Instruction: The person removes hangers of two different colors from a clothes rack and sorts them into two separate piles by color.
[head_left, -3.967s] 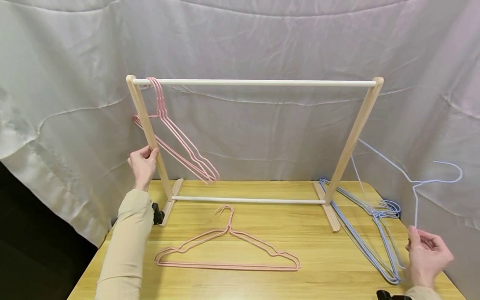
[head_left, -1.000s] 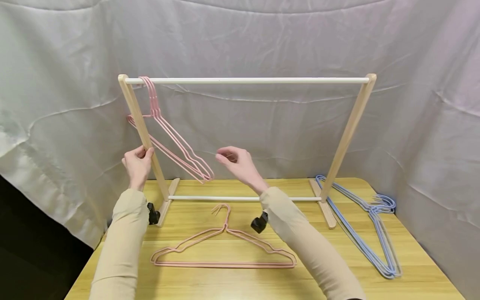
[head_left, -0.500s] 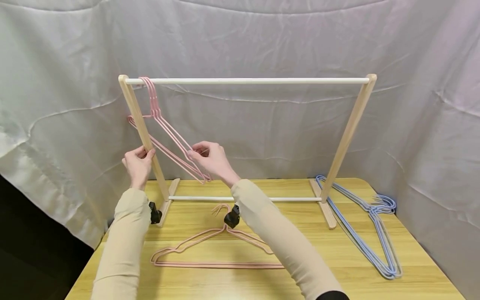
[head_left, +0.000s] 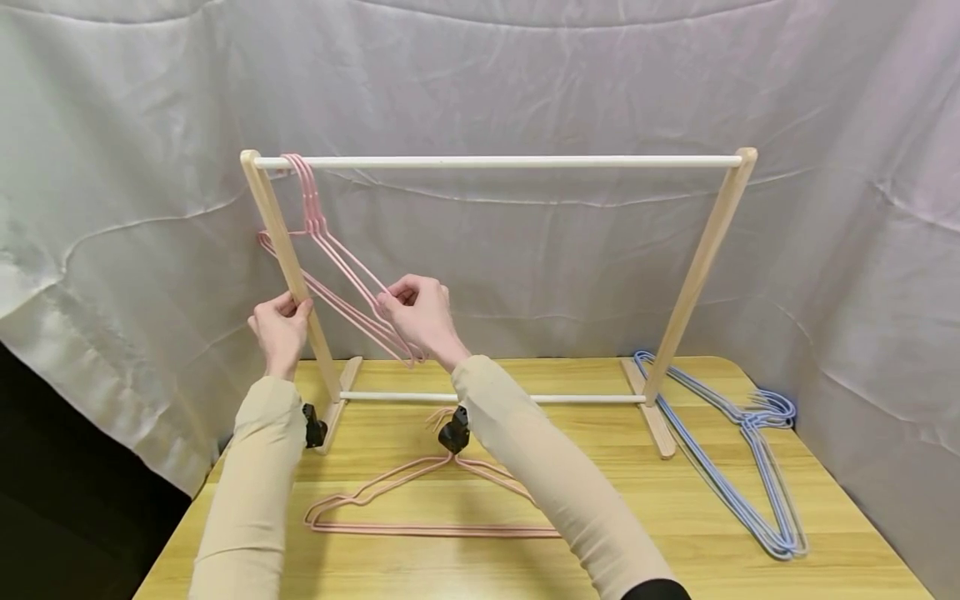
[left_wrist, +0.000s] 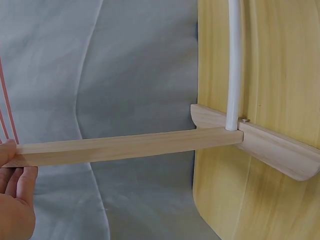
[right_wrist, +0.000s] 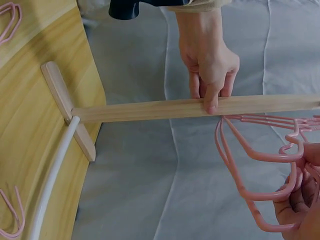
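My left hand (head_left: 280, 333) grips the left wooden upright (head_left: 277, 229) of a small clothes rack, pinching it between thumb and fingers; the left wrist view shows this hand (left_wrist: 17, 192) at the frame's edge. Several pink wire hangers (head_left: 309, 200) hang by their hooks at the left end of the white top rail (head_left: 495, 162). My right hand (head_left: 425, 317) pinches the shoulder wire on the near side of these hangers. In the right wrist view, its fingers (right_wrist: 295, 205) are at the notched bends of the wires; which hangers they hold I cannot tell.
Two pink hangers (head_left: 431, 530), nearly overlapping, lie flat on the wooden table (head_left: 420, 571), partly covered by my right forearm. A stack of blue hangers (head_left: 757, 467) lies at the right, reaching behind the rack's right upright (head_left: 701, 267). Grey curtain surrounds the table.
Four seconds ago my right hand held a blue hanger at the far right; that hand came across without it and now pinches the hanging pink hangers. My left hand kept gripping the upright.
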